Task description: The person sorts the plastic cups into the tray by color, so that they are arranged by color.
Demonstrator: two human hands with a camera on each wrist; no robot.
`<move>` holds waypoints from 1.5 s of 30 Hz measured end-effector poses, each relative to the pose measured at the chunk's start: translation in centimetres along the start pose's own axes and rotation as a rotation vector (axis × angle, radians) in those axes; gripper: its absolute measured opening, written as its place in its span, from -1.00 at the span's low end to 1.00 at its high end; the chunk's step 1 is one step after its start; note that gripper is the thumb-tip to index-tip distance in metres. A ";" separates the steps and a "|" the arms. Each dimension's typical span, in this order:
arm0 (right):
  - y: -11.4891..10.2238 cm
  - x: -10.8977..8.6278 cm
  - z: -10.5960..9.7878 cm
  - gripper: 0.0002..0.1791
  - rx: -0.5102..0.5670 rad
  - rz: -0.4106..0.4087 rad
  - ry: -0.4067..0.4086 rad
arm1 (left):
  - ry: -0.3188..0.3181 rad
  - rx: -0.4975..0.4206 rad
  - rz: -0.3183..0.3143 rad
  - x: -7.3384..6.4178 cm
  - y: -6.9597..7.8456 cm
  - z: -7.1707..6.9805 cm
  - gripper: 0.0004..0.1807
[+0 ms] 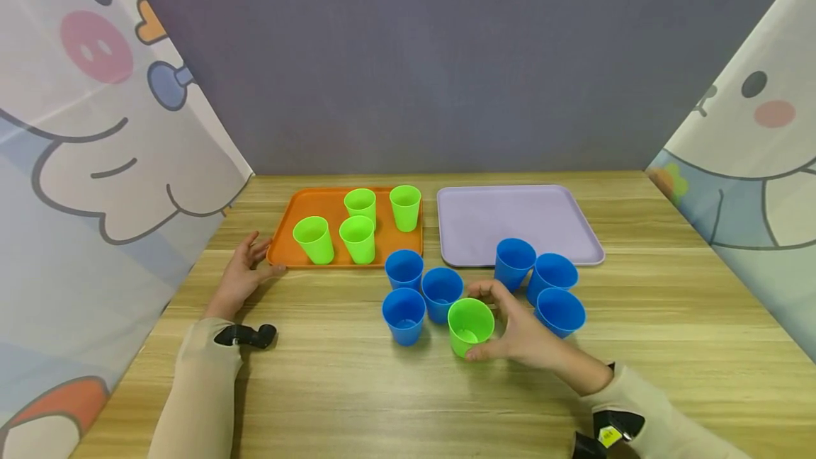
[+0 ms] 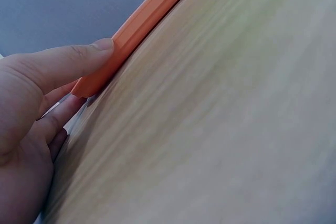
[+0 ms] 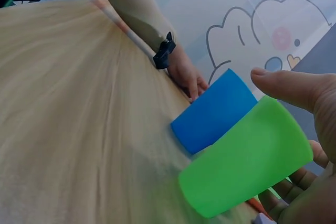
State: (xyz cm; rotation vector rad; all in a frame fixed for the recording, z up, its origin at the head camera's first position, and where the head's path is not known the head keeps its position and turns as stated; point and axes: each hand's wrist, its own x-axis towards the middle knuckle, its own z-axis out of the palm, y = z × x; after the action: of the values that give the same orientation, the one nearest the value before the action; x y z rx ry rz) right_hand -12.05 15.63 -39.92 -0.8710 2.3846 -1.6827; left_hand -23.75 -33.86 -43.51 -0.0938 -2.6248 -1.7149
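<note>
A green cup (image 1: 470, 328) stands upright on the table in front of the blue cups. Around it curves my right hand (image 1: 519, 331), thumb in front and fingers behind the cup. In the right wrist view, the thumb (image 3: 286, 85) shows a small gap to the green cup (image 3: 247, 156). At the orange tray (image 1: 290, 232), my left hand (image 1: 239, 280) touches the near left corner. Its thumb (image 2: 73, 64) lies along the tray's front edge (image 2: 142, 24), with the other fingers at the corner's side. Several green cups (image 1: 358, 241) stand on that tray.
Close to the green cup's left stand three blue cups, the nearest (image 1: 404, 317) at the front. Three more blue cups, one (image 1: 553, 276) in their middle, stand beyond my right hand. A lavender tray (image 1: 510, 207) lies behind them, beside the grey back wall (image 1: 446, 69).
</note>
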 end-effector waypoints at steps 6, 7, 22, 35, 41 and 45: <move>0.5 -0.2 0.5 -0.14 0.069 0.038 -0.006 | -0.003 -0.001 -0.002 0.0 0.2 0.1 0.16; 0.6 -0.2 0.5 -0.14 0.074 0.041 -0.004 | -0.002 -0.003 -0.004 0.0 0.2 0.1 0.16; 0.6 -0.1 0.6 -0.26 0.048 0.068 0.013 | -0.004 -0.013 -0.017 0.4 -0.1 0.0 0.15; -0.5 -0.1 -0.4 -0.29 0.008 0.038 -0.006 | 0.010 -0.021 0.028 0.0 -0.2 0.0 0.15; -1.4 0.0 -0.8 -0.30 0.007 0.030 -0.032 | 0.007 -0.026 0.027 -0.1 0.0 0.1 0.15; -2.2 0.2 -1.2 -0.30 0.003 0.013 -0.042 | 0.009 -0.020 0.023 -0.1 0.2 0.1 0.15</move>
State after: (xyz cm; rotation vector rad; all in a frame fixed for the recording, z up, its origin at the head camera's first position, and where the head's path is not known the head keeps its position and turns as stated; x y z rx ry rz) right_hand -11.81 16.09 -37.48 -0.8792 2.3552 -1.6455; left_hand -23.68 -33.73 -43.39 -0.1158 -2.5897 -1.7302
